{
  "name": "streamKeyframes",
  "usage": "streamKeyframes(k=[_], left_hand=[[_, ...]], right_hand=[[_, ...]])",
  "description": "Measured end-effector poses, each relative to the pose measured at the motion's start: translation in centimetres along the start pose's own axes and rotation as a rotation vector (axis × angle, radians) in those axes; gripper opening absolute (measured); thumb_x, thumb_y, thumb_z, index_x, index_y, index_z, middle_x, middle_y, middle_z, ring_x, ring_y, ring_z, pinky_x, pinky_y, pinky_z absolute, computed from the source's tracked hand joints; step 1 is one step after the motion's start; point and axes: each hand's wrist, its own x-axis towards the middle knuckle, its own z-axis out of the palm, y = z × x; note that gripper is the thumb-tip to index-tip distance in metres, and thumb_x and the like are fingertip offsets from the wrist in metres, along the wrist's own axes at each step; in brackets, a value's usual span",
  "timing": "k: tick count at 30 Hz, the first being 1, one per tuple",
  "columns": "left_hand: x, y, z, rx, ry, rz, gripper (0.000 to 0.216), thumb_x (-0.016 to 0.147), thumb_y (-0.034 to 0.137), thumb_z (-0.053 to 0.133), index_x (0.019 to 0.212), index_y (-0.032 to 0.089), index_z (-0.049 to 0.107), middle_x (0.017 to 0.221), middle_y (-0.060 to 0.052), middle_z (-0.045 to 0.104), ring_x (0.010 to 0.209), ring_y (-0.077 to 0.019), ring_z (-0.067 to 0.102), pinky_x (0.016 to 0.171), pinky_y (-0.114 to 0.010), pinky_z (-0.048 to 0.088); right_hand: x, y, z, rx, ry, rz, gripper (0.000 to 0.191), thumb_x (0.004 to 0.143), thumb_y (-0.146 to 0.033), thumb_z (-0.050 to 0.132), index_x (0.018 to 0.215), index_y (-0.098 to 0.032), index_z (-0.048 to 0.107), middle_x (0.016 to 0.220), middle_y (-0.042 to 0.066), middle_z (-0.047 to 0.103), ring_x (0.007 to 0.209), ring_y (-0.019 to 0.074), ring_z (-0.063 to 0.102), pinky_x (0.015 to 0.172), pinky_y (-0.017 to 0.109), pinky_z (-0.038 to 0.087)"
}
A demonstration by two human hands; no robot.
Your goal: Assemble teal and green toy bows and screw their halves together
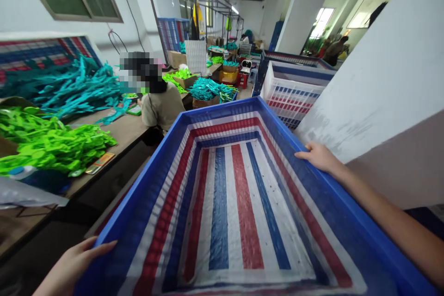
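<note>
A large blue plastic crate (180,125) fills the lower middle of the head view. Its inside is lined with a striped sheet (239,203) of red, white and blue, with small dark specks on the bottom. My left hand (74,263) grips the near left rim, fingers over the edge. On the right rim, farther along, my right hand (319,157) is closed with thumb and fingers over the edge. Nothing but lining and specks shows inside the crate.
At left, a workbench (126,136) bears piles of teal plastic pieces (79,85) and bright green plastic pieces (52,141). A seated person (161,106) works there. Stacked white crates (291,90) stand ahead right, beside a white pillar (374,83) close to my right arm.
</note>
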Motion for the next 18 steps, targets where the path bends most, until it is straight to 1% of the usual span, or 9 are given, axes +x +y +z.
streamKeyframes(k=[2,3,6,8,11,13,15,17,18], left_hand=[[-1.1,-0.4,-1.9,-0.183,-0.126,-0.081,0.029,0.024,0.053,0.071,0.048,0.039,0.063,0.050,0.006,0.067,0.058,-0.0354,0.069,0.052,-0.042,0.055],[-1.7,-0.5,-2.8,-0.254,-0.161,-0.096,0.029,0.023,0.050,0.072,0.047,0.039,0.062,0.049,0.007,0.066,0.056,-0.0354,0.069,0.052,-0.042,0.055],[-4.2,0.0,-5.1,-0.365,-0.202,-0.060,0.032,0.025,0.048,0.074,0.055,0.040,0.065,0.055,0.008,0.069,0.055,-0.0357,0.069,0.052,-0.043,0.055],[-5.6,0.7,-5.9,-0.419,-0.245,-0.041,0.038,0.028,0.045,0.076,0.064,0.038,0.068,0.061,0.008,0.072,0.061,-0.0369,0.071,0.055,-0.046,0.057],[-6.2,2.1,-5.9,-0.529,-0.201,0.063,0.043,0.033,0.036,0.076,0.075,0.030,0.069,0.060,0.005,0.071,0.057,-0.0326,0.070,0.053,-0.043,0.058],[-5.8,3.7,-5.5,-0.624,-0.206,0.140,0.047,0.035,0.032,0.077,0.080,0.025,0.068,0.061,0.003,0.071,0.052,-0.0277,0.067,0.051,-0.040,0.057],[-5.1,6.1,-5.1,-0.693,-0.198,0.250,0.049,0.036,0.029,0.078,0.082,0.019,0.068,0.061,0.001,0.071,0.049,-0.0242,0.065,0.051,-0.039,0.056],[-4.3,9.5,-4.8,-0.721,-0.128,0.437,0.046,0.038,0.027,0.077,0.082,0.014,0.067,0.059,-0.001,0.069,0.049,-0.0223,0.063,0.050,-0.038,0.056],[-3.9,11.5,-4.7,-0.729,-0.089,0.510,0.044,0.039,0.025,0.076,0.081,0.012,0.067,0.059,-0.002,0.068,0.050,-0.0217,0.063,0.051,-0.038,0.055]], right_hand=[[-2.3,-2.5,-3.7,-0.016,0.066,-0.010,0.022,0.069,-0.030,0.074,0.063,-0.016,0.058,0.059,-0.001,0.061,0.055,0.0118,0.053,0.057,0.025,0.034],[-3.5,-3.8,-5.5,-0.030,0.098,-0.018,0.022,0.070,-0.030,0.075,0.064,-0.015,0.060,0.060,0.000,0.061,0.055,0.0111,0.053,0.057,0.025,0.034],[-7.2,-7.4,-11.0,-0.087,0.204,-0.056,0.028,0.074,-0.037,0.073,0.070,-0.010,0.064,0.064,0.002,0.063,0.057,0.0088,0.051,0.060,0.025,0.033],[-9.6,-9.5,-14.0,-0.112,0.309,-0.085,0.039,0.074,-0.045,0.070,0.075,-0.006,0.066,0.069,0.004,0.065,0.061,0.0076,0.051,0.064,0.027,0.034],[-12.7,-12.4,-17.4,-0.103,0.471,-0.136,0.065,0.068,-0.064,0.063,0.080,-0.001,0.066,0.079,0.009,0.069,0.067,0.0073,0.053,0.067,0.031,0.035],[-14.1,-13.7,-19.2,-0.065,0.548,-0.128,0.076,0.061,-0.073,0.058,0.083,-0.002,0.066,0.085,0.011,0.070,0.074,0.0096,0.057,0.068,0.035,0.034],[-14.2,-14.1,-21.1,-0.026,0.645,-0.103,0.078,0.055,-0.075,0.057,0.086,-0.005,0.067,0.090,0.013,0.071,0.083,0.0152,0.060,0.067,0.039,0.033],[-12.6,-13.2,-23.4,-0.017,0.710,-0.150,0.075,0.056,-0.075,0.056,0.087,-0.007,0.066,0.102,0.017,0.070,0.097,0.0243,0.061,0.067,0.044,0.032],[-11.2,-12.3,-24.6,-0.018,0.724,-0.208,0.075,0.059,-0.076,0.053,0.086,-0.007,0.065,0.109,0.020,0.067,0.104,0.0293,0.060,0.069,0.046,0.032]])
